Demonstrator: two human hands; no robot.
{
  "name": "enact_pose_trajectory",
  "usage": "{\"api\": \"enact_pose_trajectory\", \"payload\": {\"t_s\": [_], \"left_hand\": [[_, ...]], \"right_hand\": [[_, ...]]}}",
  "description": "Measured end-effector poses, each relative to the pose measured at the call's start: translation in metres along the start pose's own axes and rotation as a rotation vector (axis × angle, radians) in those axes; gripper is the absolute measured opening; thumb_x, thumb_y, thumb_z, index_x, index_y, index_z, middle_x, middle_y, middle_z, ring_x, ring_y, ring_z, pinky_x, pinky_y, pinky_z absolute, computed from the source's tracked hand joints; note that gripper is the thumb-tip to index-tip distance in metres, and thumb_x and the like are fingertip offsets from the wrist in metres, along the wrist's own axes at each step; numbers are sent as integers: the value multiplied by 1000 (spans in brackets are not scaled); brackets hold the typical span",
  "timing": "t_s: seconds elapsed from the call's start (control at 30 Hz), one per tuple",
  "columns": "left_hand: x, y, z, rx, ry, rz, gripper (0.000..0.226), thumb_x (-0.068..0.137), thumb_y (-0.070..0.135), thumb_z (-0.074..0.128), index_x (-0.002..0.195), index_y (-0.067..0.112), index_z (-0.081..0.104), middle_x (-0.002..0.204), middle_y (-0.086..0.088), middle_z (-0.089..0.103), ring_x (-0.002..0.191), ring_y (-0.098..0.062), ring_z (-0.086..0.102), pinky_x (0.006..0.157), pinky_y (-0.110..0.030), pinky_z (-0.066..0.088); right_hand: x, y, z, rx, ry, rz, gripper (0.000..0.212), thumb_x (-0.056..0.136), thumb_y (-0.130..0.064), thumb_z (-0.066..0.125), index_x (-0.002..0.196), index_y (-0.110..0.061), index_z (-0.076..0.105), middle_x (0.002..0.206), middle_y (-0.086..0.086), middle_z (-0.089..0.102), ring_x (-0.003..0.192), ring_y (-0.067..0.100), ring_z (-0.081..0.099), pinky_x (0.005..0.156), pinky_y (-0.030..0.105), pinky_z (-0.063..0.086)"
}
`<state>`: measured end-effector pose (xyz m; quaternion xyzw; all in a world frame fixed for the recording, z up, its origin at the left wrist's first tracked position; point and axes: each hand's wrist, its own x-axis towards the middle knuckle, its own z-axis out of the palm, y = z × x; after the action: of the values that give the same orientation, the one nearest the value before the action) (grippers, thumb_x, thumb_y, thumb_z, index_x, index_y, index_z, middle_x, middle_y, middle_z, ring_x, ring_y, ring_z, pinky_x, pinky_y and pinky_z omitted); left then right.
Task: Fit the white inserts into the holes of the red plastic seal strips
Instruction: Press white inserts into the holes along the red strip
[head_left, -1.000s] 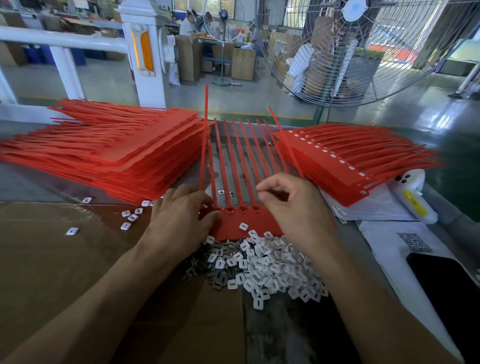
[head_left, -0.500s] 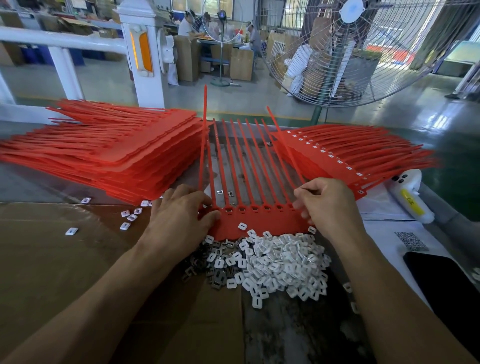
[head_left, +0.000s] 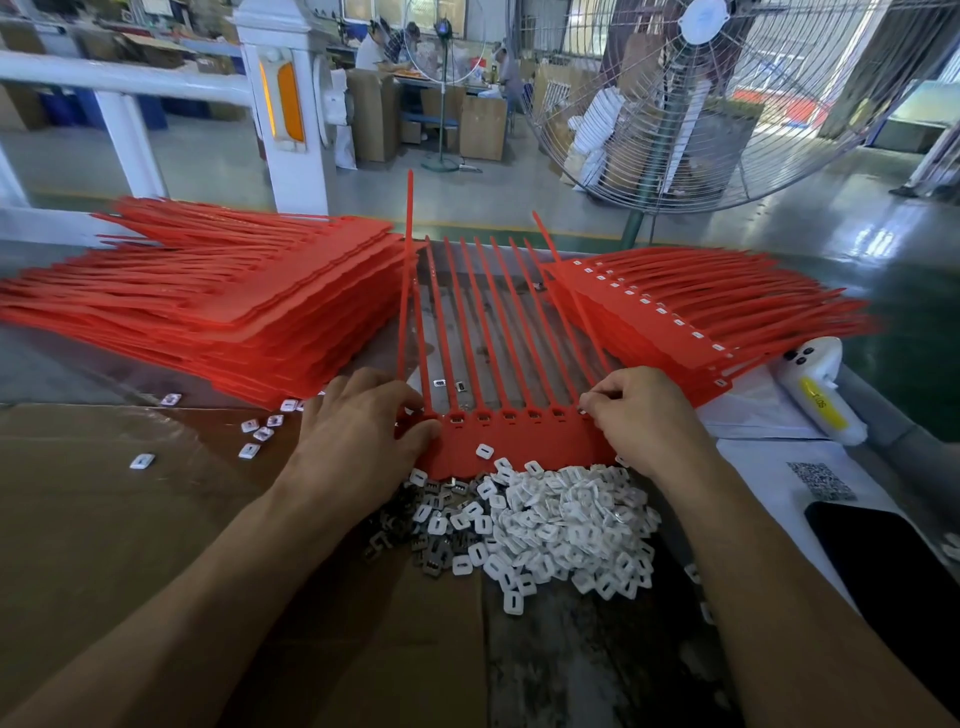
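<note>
A flat red plastic sheet of joined seal strips (head_left: 519, 441) lay on the worktable between the two hands, its long thin tails fanned away from the person and its solid tab end nearest the heaped pile of small white plastic inserts (head_left: 566, 525). The left hand (head_left: 358, 441) rested on the sheet's left end with its thumb pressed on the tab edge and its fingers laid loosely over the first tails, holding the piece down rather than gripping it. The right hand (head_left: 644, 415) was at the right end of the row of holes, its fingertips pinched together over the last hole; whether an insert sat between them could not be made out. One loose insert lay on the tab itself. A tall stack of bare red strip sheets (head_left: 218, 312) stood to the left and a lower stack already carrying white inserts (head_left: 691, 322) to the right. The sheet looked light and springy, its tails likely to flex and snag, so it was best steadied by the stiffer tab; the inserts seemed tiny, hard and easily scattered, calling for a fingertip pinch by their edges.
</note>
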<state>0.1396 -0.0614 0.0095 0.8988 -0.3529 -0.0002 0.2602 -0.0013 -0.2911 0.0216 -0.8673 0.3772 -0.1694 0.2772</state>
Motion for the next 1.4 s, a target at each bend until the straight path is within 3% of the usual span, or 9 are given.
{"api": "enact_pose_trajectory", "payload": {"t_s": [0.27,0.43,0.57,0.7,0.87,1.03,1.13,1.27,1.4], "left_hand": [[0,0,1,-6,3,-3,38,93,57,60,126,37,64,137,10,49,134,-15,35,116,-44,24],[0,0,1,-4,4,4,38,93,56,60,125,37,64,137,10,50,133,-16,35,116,-44,24],[0,0,1,2,5,10,39,93,56,60,126,36,64,137,10,49,134,-16,35,116,-44,25],[0,0,1,5,4,13,39,93,56,60,126,36,64,136,10,50,133,-16,36,115,-44,27],[0,-1,0,8,2,11,39,93,56,59,127,36,63,135,9,50,132,-17,37,115,-45,28],[0,0,0,18,-2,3,42,93,57,58,129,35,62,137,9,49,133,-17,36,114,-43,27],[0,-1,0,22,9,-2,40,94,55,59,129,35,62,137,8,50,132,-17,37,113,-43,28],[1,-2,0,27,22,-7,38,94,53,59,127,35,63,137,8,50,131,-18,37,112,-43,28],[1,-3,1,38,21,1,37,95,54,57,127,35,62,136,8,50,130,-17,37,110,-43,28]], "right_hand": [[2,-1,3,-36,49,4,20,94,-30,70,74,-25,72,65,-6,68,64,11,64,60,29,49],[2,-1,3,-50,76,-3,33,92,-27,74,61,-31,62,59,-6,65,58,11,62,54,27,45],[0,0,2,-13,89,-13,26,93,-28,73,69,-31,65,59,-7,64,56,11,62,52,25,41],[-5,1,1,33,87,-22,11,96,-29,69,86,-24,72,68,-4,69,61,14,65,57,30,49],[-7,0,-10,68,125,-56,9,94,-30,71,88,-25,73,77,-10,70,74,8,65,61,26,43],[-23,-19,-13,125,-155,-309,6,89,-33,79,83,-32,77,84,-22,73,83,-5,67,77,24,50],[-39,-36,0,78,-345,-431,4,91,-36,77,89,-33,77,85,-26,71,77,-6,67,67,13,47],[-52,-52,19,-16,-377,-577,7,88,-37,79,91,-32,76,82,-21,63,80,-7,61,65,11,43],[-58,-61,30,-102,-347,-646,11,88,-35,79,99,-35,76,93,-18,61,88,-1,60,81,22,48]]}}
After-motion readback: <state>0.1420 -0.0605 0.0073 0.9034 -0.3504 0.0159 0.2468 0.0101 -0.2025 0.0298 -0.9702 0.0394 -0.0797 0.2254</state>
